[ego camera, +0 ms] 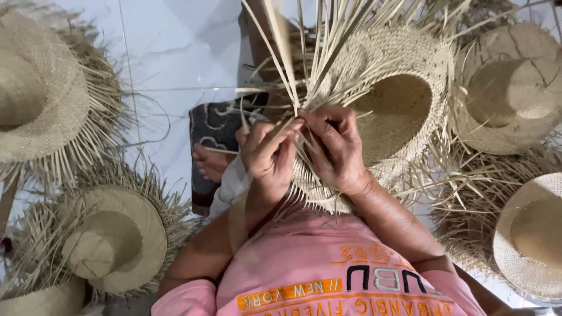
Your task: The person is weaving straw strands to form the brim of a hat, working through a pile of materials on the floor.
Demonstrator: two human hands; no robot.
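Spread over a pale marbled floor: finished and half-finished straw hats with ragged fringes, to the left, lower left and right. Held up at chest height over the lap, crown hollow facing the camera: an unfinished woven hat, loose straw strips fanning upward from its brim edge. Below it, a pink shirt, a dark patterned cloth and a bare foot. At the brim edge, side by side and nearly touching: left hand, fingers closed on a few strips, thumb pressing them flat; right hand, fingers pinched on neighbouring strips right at the weave. Best done, judging from this grip, by keeping the pinch close to the woven edge, pulling each strip snug before crossing the next, holding tension even on both sides, and avoiding sharp bends that would crack dry straw.
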